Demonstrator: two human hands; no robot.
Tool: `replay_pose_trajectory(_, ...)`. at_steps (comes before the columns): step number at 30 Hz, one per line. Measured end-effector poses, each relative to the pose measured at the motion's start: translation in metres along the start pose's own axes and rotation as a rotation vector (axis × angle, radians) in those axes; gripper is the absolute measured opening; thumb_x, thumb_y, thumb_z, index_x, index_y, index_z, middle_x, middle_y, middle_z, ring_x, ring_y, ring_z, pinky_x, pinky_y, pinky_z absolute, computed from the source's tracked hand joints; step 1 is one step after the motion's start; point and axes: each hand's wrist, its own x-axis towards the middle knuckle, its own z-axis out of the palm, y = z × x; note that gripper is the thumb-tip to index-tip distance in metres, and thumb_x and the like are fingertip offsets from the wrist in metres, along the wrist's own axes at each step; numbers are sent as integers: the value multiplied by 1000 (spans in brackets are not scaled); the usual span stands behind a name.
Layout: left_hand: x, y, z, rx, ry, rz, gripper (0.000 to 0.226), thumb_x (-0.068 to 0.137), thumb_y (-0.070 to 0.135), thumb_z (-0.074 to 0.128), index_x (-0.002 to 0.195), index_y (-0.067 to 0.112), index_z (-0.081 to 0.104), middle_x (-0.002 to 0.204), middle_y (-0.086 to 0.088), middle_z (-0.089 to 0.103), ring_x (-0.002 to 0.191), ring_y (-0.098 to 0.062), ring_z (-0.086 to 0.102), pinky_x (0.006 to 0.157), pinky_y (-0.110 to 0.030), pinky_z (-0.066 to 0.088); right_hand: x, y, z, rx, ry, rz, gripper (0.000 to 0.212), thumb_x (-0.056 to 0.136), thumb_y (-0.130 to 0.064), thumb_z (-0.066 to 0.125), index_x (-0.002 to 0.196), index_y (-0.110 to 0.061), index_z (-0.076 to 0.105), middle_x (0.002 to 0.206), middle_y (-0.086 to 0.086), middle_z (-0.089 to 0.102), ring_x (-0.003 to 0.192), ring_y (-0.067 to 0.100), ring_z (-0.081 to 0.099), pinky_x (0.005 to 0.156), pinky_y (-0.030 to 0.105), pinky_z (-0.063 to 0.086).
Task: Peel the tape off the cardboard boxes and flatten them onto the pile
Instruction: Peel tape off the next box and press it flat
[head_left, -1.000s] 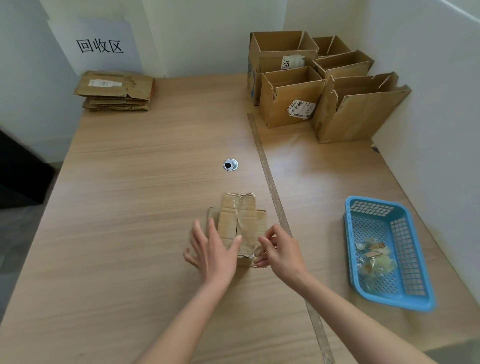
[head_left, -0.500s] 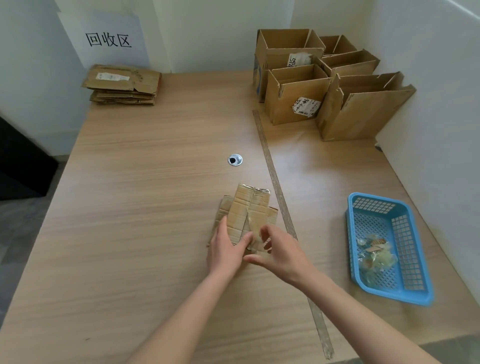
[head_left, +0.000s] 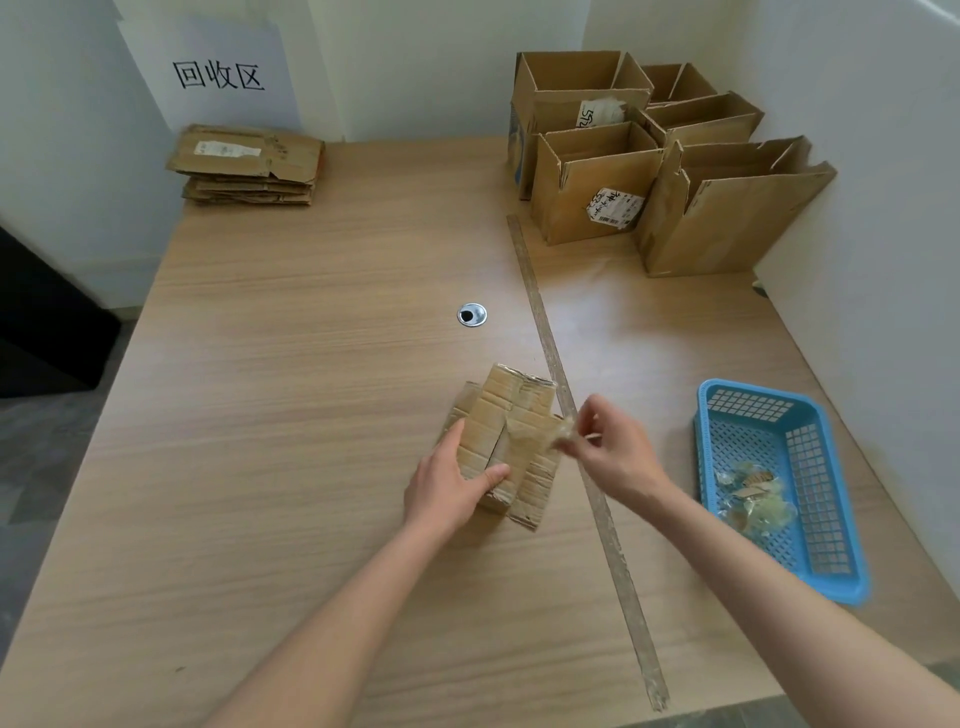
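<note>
Cardboard, flattened and stacked, forms the pile (head_left: 249, 165) at the far left corner of the bench (head_left: 291, 395), below a paper sign (head_left: 218, 75) on the wall. Near the middle of the bench, a metal cable hole (head_left: 471, 315) is set into the wood-grain top. Toward the near edge lies a small flattened box (head_left: 506, 441), its flaps spread out. The left hand (head_left: 449, 486) presses on its near left part, fingers straight and thumb laid across the cardboard. Just right of the box, the right hand (head_left: 615, 452) pinches a crumpled strip of clear tape (head_left: 558, 432) that still joins the box's top surface. A long worn strip (head_left: 576, 431) runs across the bench from far to near, passing under this hand. At the far right corner stand several open boxes (head_left: 660, 161), close together. Beside the right edge, a blue basket (head_left: 779, 483) holds wads of peeled tape (head_left: 750, 493).
</note>
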Motion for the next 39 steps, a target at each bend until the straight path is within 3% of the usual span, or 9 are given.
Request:
replay_pose_trajectory(4, 4, 1, -7, 31, -94, 79, 97, 77, 68, 74, 158, 42, 25, 151, 9, 52, 133, -22, 53, 104, -40, 47, 13, -15, -11, -157, 41, -121, 19, 88, -13, 76, 99, -27, 68, 90, -8, 72, 77, 9, 73, 75, 27, 58)
replay_pose_trajectory(9, 21, 9, -17, 84, -195, 181, 104, 76, 55, 82, 159, 42, 21, 153, 6, 50, 136, -22, 51, 107, -40, 44, 6, -7, 3, -468, -53, -397, 39, 93, -10, 61, 132, -13, 64, 134, 4, 59, 107, 28, 65, 89, 40, 53)
replay_pose_trajectory(13, 32, 23, -16, 112, -273, 259, 108, 76, 48, 83, 161, 30, 19, 162, 6, 35, 146, -15, 37, 117, -36, 35, 6, 2, 5, -699, -107, -559, 47, 90, -33, 61, 137, -26, 59, 148, -5, 50, 127, 21, 53, 94, 36, 47)
replay_pose_trajectory(16, 32, 35, -6, 216, -364, 266, 128, 63, 68, 81, 163, 28, 10, 167, 7, 20, 153, -14, 21, 121, -42, 28, 15, 5, 2, -710, -218, -532, 45, 91, -39, 60, 136, -37, 57, 156, -14, 40, 131, 14, 43, 97, 37, 42)
replay_pose_trajectory(21, 25, 34, 9, 376, -235, 312, 128, 55, 72, 76, 160, 33, 14, 159, 10, 33, 144, -16, 34, 112, -40, 36, 22, 7, -1, -432, -226, -491, 9, 94, -29, 69, 92, -20, 71, 111, -14, 68, 101, 13, 60, 81, 37, 51)
replay_pose_trajectory(25, 32, 29, -5, 414, -324, 392, 121, 56, 61, 76, 158, 38, 16, 152, 14, 39, 136, -14, 40, 109, -42, 41, 29, 13, -30, -94, -164, -171, 6, 102, -14, 58, 96, -14, 60, 73, -2, 68, 65, 17, 64, 63, 38, 54)
replay_pose_trajectory(29, 44, 19, -35, 497, -371, 412, 118, 58, 54, 80, 158, 33, 21, 153, 10, 39, 136, -15, 41, 111, -39, 39, 38, 49, -113, -389, 21, -95, 4, 98, -13, 63, 97, -16, 65, 77, -5, 70, 64, 11, 62, 59, 29, 46)
replay_pose_trajectory(32, 50, 21, -45, 540, -395, 428, 116, 59, 50, 82, 157, 31, 24, 151, 10, 40, 135, -15, 41, 110, -35, 39, 35, 63, -144, -657, -138, -102, 4, 91, -24, 75, 88, -22, 78, 73, -14, 70, 63, -3, 61, 59, 17, 44)
replay_pose_trajectory(39, 51, 21, -54, 538, -445, 408, 117, 56, 49, 80, 157, 35, 22, 149, 11, 41, 133, -14, 40, 112, -38, 38, 41, 50, -186, -383, -274, 21, 18, 72, -45, 88, 88, -38, 81, 92, -12, 77, 82, -1, 71, 81, 23, 54)
